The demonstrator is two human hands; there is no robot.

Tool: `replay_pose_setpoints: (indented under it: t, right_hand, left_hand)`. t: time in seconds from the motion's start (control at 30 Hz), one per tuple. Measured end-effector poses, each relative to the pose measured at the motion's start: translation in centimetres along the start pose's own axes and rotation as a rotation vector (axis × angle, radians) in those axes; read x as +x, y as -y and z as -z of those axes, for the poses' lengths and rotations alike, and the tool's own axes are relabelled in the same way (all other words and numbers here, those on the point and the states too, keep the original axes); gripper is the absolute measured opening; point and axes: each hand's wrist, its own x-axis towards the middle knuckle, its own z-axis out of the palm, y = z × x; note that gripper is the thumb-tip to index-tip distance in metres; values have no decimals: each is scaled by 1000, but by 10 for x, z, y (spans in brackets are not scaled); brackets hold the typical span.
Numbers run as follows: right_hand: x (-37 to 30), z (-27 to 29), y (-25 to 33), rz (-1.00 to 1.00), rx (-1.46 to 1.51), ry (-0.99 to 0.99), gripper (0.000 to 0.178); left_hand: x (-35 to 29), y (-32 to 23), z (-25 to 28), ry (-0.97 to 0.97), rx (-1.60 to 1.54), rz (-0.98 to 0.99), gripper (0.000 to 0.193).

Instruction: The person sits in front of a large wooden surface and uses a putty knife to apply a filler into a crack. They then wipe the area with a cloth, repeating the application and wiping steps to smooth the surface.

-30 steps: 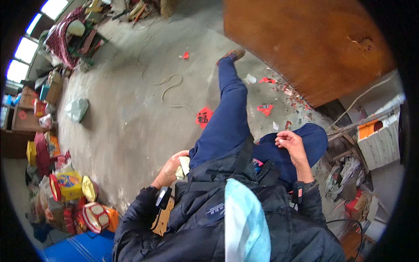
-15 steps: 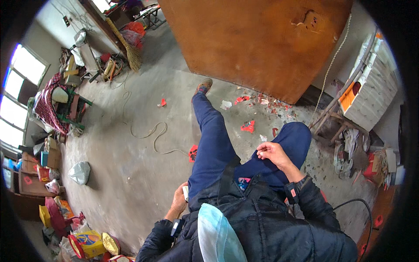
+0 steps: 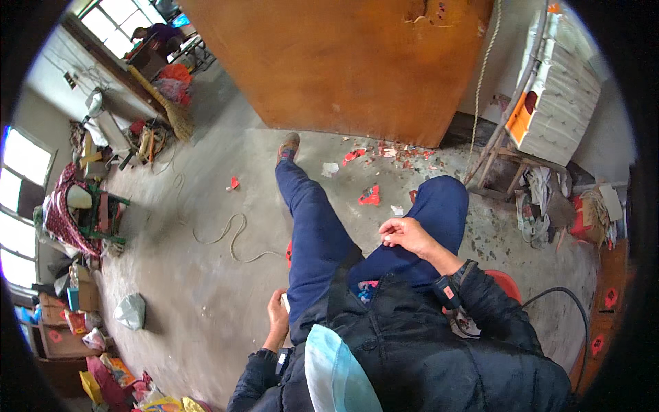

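Note:
Beside my left thigh, my left hand (image 3: 277, 321) is closed round a small, pale, flat-edged object (image 3: 285, 303); most of it is hidden by the fingers and leg. Over my bent right knee is my right hand (image 3: 410, 237), its fingers curled in and thumb near the fingertips. Whether anything small is pinched there I cannot make out. Dark blue trousers (image 3: 319, 233) cover my legs, the left one stretched forward. A light blue cloth-like piece (image 3: 336, 374) hangs in front of my dark jacket (image 3: 412, 343).
Torn red paper (image 3: 369, 196) and scraps lie on the concrete floor before a large brown wooden panel (image 3: 343, 69). A rope (image 3: 237, 230) curls at left, near a tied plastic bag (image 3: 130, 312). A broom (image 3: 175, 117) leans by the doorway. A person (image 3: 159, 36) is in the far room.
The view has shifted, so the floor and panel sit further left and higher. My right hand has turned, its back showing more. My left hand stays beside the thigh with the pale object.

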Motion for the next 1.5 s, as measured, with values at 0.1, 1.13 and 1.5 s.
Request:
replay_pose_setpoints:
  t: [0.1, 1.13, 1.5]
  right_hand:
    - [0, 0, -1, 32, -31, 10, 16]
    - [-8, -1, 9, 25, -6, -4, 15]
    - [-9, 0, 4, 63, -7, -24, 14]
  left_hand:
    - [6, 9, -3, -165, 285, -129, 12]
    - [5, 2, 30, 558, -377, 314, 55]
    - [7, -2, 12, 196, 226, 79, 49]
